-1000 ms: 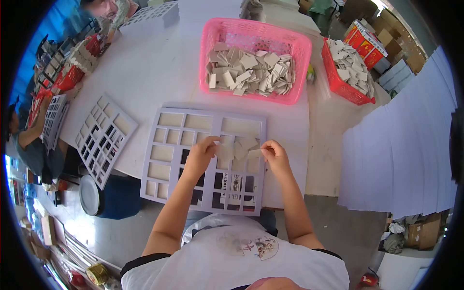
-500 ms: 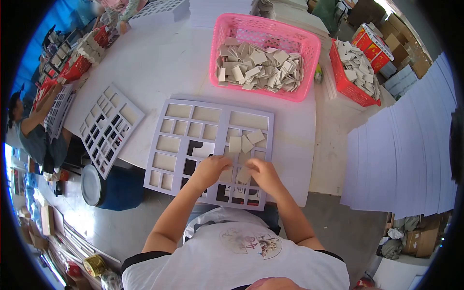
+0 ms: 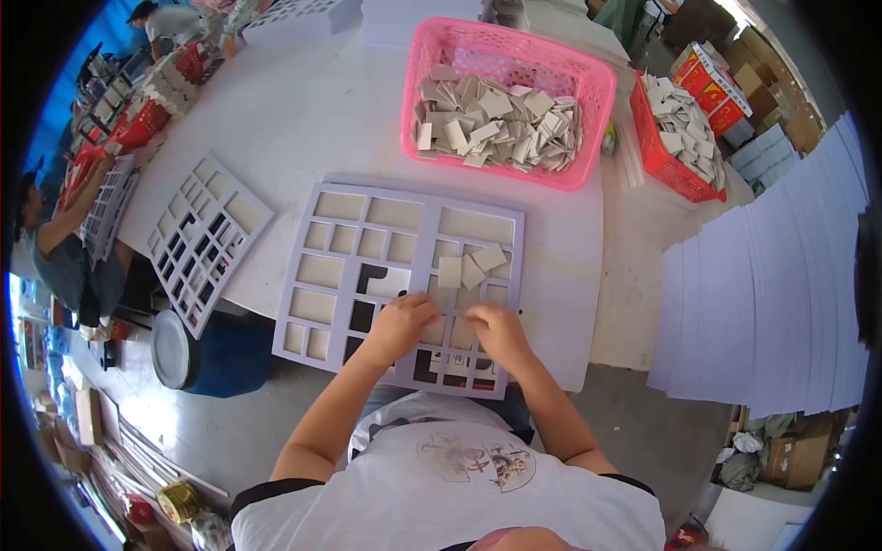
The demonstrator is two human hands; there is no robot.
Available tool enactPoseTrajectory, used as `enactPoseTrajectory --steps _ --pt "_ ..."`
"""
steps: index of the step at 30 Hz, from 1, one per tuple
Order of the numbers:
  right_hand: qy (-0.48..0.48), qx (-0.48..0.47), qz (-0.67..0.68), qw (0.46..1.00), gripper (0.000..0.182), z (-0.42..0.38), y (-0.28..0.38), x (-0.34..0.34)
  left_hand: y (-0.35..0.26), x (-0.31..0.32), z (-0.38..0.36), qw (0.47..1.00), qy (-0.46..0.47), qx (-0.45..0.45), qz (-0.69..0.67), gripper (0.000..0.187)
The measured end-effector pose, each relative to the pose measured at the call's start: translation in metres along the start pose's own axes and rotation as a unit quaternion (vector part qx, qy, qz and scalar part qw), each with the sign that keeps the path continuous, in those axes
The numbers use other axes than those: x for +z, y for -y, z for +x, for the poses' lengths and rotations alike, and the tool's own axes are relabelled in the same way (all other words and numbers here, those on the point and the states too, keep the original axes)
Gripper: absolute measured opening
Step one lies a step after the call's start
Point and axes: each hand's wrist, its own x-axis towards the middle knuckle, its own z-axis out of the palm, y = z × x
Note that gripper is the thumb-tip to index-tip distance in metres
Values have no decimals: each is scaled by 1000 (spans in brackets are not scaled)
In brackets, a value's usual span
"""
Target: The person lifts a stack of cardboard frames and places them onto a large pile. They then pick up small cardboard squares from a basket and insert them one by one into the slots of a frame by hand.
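Observation:
A white multi-opening frame [image 3: 428,248] lies on the table in front of me. Flat grey-beige cardboard pieces fill many of its openings, while several openings toward the near edge show dark through. Over the frame's middle, my left hand [image 3: 401,324] is closed, its fingers bent together beside a filled opening; what they hold is hidden. My right hand [image 3: 499,332] is closed too, its fingertips at the upper edge of a cardboard piece [image 3: 462,335] lying in an opening. Loose on the frame above my hands are 3 cardboard pieces [image 3: 472,272].
Behind the frame stands a pink basket [image 3: 588,172] of cardboard pieces. A red basket [image 3: 663,165] of similar pieces is to its right. Another white frame [image 3: 246,195] overhangs the table's left edge, above a blue barrel [image 3: 225,363]. White sheets [image 3: 753,294] stand right. Co-workers are at left.
The cardboard piece under my right hand was tilted and now lies flat, lined up in its opening. My left hand has barely moved. A co-worker at the far left has come into view.

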Motion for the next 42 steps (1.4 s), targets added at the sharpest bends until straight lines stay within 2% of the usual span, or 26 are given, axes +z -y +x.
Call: enactPoseTrajectory --steps 5,8,11,12,14,15,18,20,23,27,29,31,33,35,39,42 --pt "-6 -42 -42 998 12 -1 -4 5 -2 1 -4 1000 3 4 5 14" --pt "-49 -70 -121 989 9 -3 -3 13 -3 4 -8 1000 -16 -13 -3 19" --pt "-51 -46 -150 986 9 -4 4 15 -6 1 -4 999 -4 -39 -9 26" --pt "-12 -42 -146 988 11 -3 2 13 -6 -1 -2 999 5 -48 -11 28" --pt "64 -35 -138 988 14 2 -3 5 -2 -4 14 985 71 -146 -60 32" --pt "53 -38 -126 990 17 7 -3 2 -1 -6 23 972 103 -195 -84 35" --pt "-9 -56 -107 993 22 32 1 -6 -9 -1 46 991 -118 -60 8 32" --pt "-86 -83 -119 986 23 50 8 -7 -6 5 58 990 -120 -69 30 29" --pt "-86 -89 -207 970 23 69 -15 -2 8 19 63 985 -152 -67 43 28" --pt "-80 -81 -134 984 27 67 -18 -7 10 13 53 979 -172 -101 -40 27" --pt "-97 -88 -86 988 26 59 -16 -11 -1 -1 44 967 -147 -163 -129 23" --pt "-111 -5 60 992 19 42 -9 -16 -13 -21 31 945 -91 -224 -220 14" --pt "-107 83 191 972 11 24 -9 -22 -10 -26 15 944 -34 -234 -230 13" --pt "-90 123 184 971 10 4 -11 -30 -9 -28 1 938 20 -242 -245 13" --pt "-61 197 183 961 6 -18 -14 -38 -12 -25 -19 927 56 -253 -271 12" --pt "-57 167 177 968 7 -28 -27 -27 -16 -22 -22 927 55 -255 -269 12"
